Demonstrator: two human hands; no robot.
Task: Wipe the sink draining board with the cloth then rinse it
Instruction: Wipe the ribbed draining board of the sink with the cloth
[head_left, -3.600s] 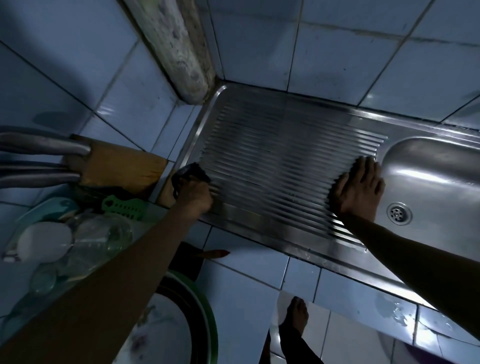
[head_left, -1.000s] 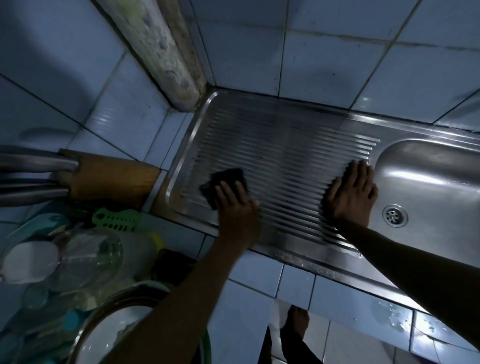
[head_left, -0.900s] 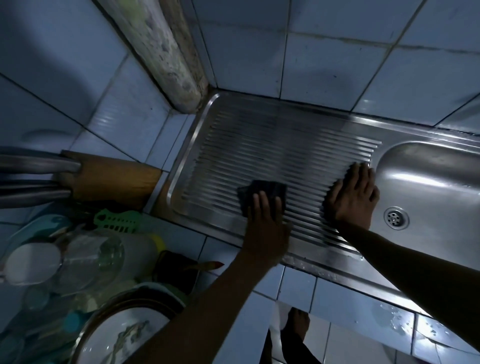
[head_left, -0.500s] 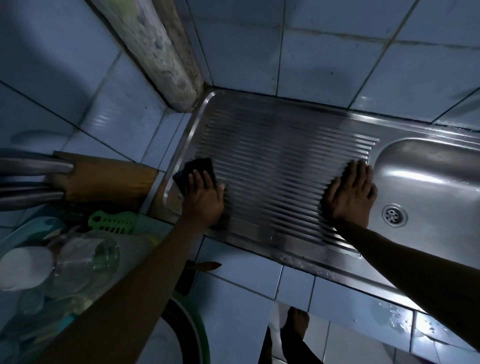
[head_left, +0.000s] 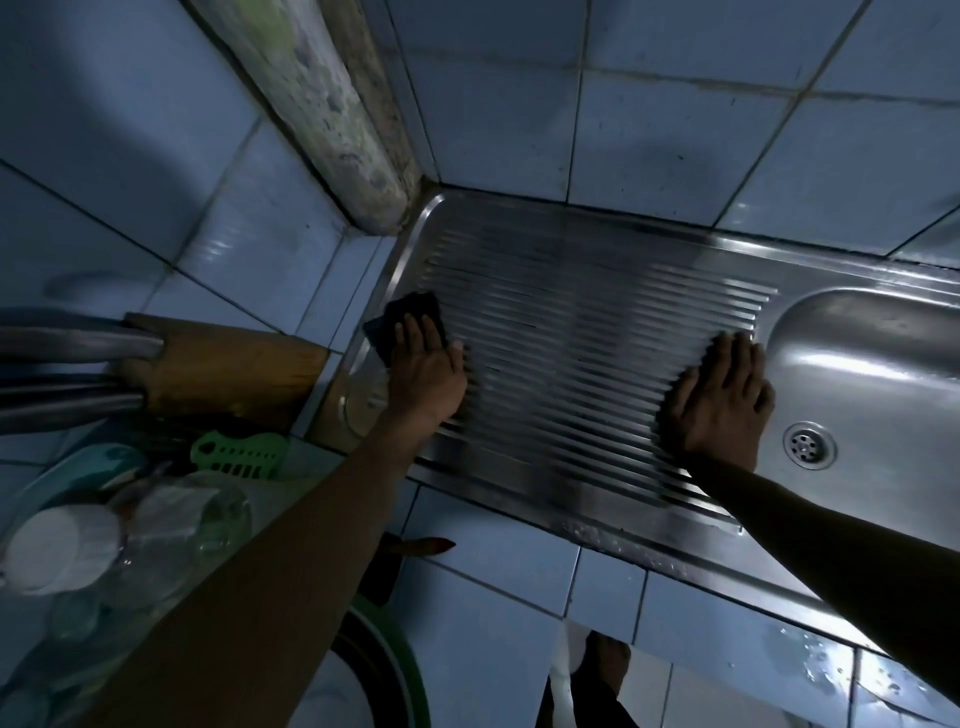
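Likely to slip: cloth (head_left: 408, 325) sat at the left edge of the board (head_left: 587, 332), mid-left of frame, and could slide off the rim toward the knife block (head_left: 223, 364) if pushed further. Lay under the straight fingers of the left hand (head_left: 426, 374), pressed flat, poking out beyond the fingertips. Right hand (head_left: 719, 395) spread flat, lower right, beside the basin (head_left: 872, 374), holding nothing.

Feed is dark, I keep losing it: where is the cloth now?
Head view: the cloth lies at the draining board's left end, near its rim, pressed flat under the left hand's fingers.
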